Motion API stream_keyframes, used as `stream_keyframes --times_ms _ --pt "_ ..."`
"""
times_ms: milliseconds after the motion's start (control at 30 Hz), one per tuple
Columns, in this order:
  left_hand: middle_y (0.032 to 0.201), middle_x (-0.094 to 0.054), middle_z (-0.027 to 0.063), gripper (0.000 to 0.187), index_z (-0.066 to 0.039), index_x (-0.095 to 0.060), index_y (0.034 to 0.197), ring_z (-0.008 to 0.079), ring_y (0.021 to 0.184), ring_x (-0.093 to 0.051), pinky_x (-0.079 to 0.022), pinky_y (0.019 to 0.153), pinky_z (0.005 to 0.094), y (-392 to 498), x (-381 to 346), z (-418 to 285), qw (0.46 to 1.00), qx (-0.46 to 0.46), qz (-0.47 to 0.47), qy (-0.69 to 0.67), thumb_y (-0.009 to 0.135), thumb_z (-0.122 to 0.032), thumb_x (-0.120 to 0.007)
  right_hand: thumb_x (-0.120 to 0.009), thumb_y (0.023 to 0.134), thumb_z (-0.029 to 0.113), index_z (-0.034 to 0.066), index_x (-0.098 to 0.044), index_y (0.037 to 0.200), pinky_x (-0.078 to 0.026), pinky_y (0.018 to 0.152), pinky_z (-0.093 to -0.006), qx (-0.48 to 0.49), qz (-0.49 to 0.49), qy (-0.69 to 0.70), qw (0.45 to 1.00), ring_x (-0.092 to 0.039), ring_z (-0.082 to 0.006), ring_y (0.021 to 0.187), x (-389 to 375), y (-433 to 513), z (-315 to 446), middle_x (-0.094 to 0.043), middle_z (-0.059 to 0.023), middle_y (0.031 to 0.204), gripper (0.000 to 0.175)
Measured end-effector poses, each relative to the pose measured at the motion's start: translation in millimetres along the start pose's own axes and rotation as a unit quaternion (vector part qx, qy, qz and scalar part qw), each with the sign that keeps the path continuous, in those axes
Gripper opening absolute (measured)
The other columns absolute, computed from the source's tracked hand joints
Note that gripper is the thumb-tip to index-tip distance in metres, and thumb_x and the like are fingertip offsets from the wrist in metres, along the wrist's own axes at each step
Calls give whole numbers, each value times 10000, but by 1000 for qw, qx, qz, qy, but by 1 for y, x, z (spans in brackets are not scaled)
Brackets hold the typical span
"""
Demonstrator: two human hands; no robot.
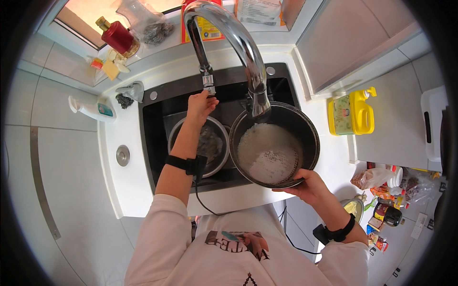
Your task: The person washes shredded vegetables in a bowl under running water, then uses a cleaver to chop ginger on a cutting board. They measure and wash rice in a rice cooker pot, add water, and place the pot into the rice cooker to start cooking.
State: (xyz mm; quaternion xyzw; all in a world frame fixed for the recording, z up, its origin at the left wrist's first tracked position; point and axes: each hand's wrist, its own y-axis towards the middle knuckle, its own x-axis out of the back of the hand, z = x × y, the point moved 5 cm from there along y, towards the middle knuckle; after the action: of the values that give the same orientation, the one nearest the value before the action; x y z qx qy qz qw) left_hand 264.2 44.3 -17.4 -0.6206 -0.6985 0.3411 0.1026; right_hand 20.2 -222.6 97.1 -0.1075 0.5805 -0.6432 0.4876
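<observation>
A dark cooking pot (310, 143) holds white rice (268, 153) in cloudy water. My right hand (309, 186) grips its near rim, thumb at the edge and fingers underneath. The tall chrome faucet (247, 46) arches over, its spout end above the pot's far side; whether water runs is not plain. At the lower chrome fitting of this faucet, my left hand (202, 107) has its fingertips closed on the metal. Below my left forearm, a metal bowl (224, 143) with water in it sits in the black sink (152, 143), partly hidden by the arm.
On the right counter stands a yellow pump bottle (363, 112). To the left are a white spray bottle (94, 109), a scouring pad (124, 101) and a round metal stopper (122, 155). A red bottle (118, 37) stands on the sill. A cable (205, 207) hangs from my left wristband (184, 165).
</observation>
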Motion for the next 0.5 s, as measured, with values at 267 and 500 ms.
stream_keyframes --times_ms 267,500 --pt "899 -593 163 284 65 -551 1011 212 754 -599 -493 601 279 -3 -1 2 999 -2 25 -31 899 -195 -565 -462 750 -8 -174 -377 1201 -517 917 -527 15 -3 -37 999 -543 -434 1090 -9 -19 17 -492 -304 1190 488" --pt "922 -583 173 322 51 -523 1044 224 773 -601 -502 616 287 -11 -3 3 996 20 31 -76 902 -229 -593 -504 723 22 -158 -391 1211 -489 937 -549 30 7 -51 998 -560 -452 1061 -10 -19 30 -524 -303 1171 532"
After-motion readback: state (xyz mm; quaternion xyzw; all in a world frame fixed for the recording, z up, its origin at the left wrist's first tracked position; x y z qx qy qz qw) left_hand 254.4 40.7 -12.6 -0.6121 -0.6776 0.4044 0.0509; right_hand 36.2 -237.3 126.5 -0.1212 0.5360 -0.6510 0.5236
